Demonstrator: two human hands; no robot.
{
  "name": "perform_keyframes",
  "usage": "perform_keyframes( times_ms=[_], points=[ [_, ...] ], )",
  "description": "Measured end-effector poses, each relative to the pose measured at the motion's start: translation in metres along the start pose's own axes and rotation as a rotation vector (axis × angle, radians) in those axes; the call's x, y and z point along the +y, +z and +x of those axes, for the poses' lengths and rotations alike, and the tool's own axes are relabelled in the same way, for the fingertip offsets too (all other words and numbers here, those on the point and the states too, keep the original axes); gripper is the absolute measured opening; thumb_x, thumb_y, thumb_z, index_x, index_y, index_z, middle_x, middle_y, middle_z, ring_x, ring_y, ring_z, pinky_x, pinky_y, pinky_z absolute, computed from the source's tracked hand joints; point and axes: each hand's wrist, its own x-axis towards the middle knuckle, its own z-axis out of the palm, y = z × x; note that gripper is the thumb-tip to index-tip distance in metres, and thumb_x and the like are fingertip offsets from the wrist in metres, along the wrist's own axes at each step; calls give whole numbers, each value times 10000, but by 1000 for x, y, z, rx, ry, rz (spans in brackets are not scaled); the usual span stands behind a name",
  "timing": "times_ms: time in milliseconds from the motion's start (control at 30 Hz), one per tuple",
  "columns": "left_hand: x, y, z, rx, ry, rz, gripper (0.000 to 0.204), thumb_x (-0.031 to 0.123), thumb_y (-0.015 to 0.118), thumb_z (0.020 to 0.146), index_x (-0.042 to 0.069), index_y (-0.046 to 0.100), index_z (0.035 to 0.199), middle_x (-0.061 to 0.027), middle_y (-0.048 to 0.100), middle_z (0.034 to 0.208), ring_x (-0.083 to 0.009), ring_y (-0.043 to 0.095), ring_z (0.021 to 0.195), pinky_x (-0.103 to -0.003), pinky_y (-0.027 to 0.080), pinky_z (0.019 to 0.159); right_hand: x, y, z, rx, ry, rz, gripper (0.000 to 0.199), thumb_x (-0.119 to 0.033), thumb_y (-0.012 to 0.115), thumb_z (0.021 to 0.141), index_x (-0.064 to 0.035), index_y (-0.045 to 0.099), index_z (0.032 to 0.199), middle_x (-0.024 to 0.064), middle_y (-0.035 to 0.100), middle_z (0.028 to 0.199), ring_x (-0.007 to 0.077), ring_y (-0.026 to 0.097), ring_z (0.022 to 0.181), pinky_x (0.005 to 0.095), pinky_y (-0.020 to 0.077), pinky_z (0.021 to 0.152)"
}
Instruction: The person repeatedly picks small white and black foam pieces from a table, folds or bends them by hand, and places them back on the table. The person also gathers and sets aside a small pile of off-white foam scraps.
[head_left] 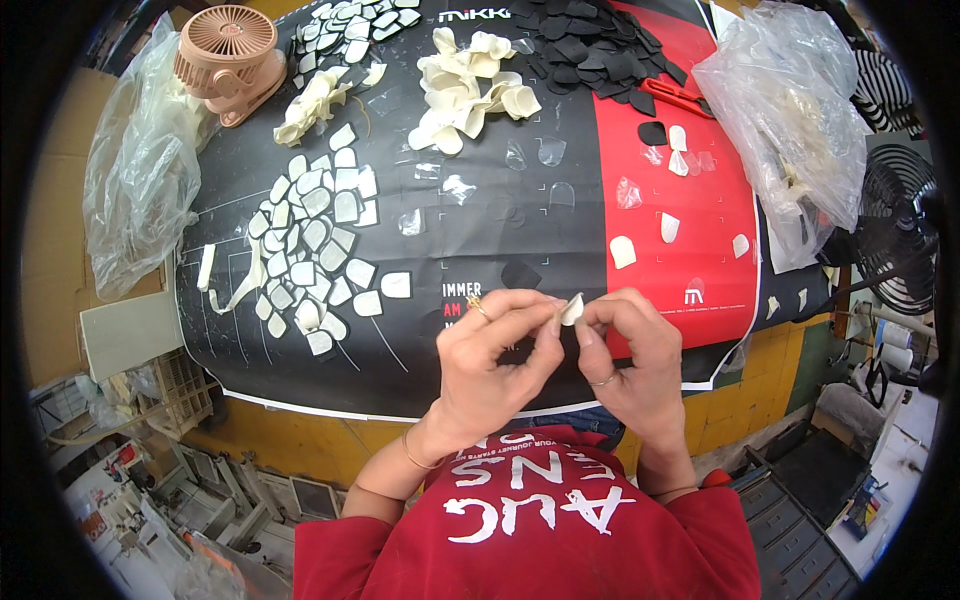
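Note:
Over the front of the black-and-red printed mat (500,385), my hands meet at a small cream rounded pad (572,311). My left hand (493,352) pinches its left edge between thumb and index finger. On the other side my right hand (640,365) has thumb and fingertips closed on the pad. The pad looks tilted and slightly curled; its underside is hidden. Left of my hands lies a spread of black-edged pads with pale tops (315,233). Beyond them, cream pads (455,95) sit in a loose heap, beside a pile of plain black pads (590,50).
A peach desk fan (228,60) stands far left, near a clear plastic bag (145,160). Another bag (790,110) lies at the far right, by red-handled scissors or a cutter (675,97). Clear film scraps (458,188) dot the mat. A black fan (895,215) is at right.

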Motion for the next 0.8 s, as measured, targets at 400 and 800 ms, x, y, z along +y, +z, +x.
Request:
perform_keyframes(
  times_ms=[400,800],
  points=[
    [-15,-11,-5,112,-123,-136,124,-18,706,855,-20,755,969,-92,728,929,-75,607,679,-216,467,596,23,-42,5,171,251,-208,166,-100,779,856,-3,649,890,64,654,798,107,627,688,270,494,619],
    [-49,-31,12,-204,275,442,311,150,786,789,102,721,1090,-106,628,1239,-321,582,1122,-440,465,924,19,4,1,-23,290,431,159,62,705,893,68,702,1052,98,697,975,127,679,840,236,556,744]
  ],
)
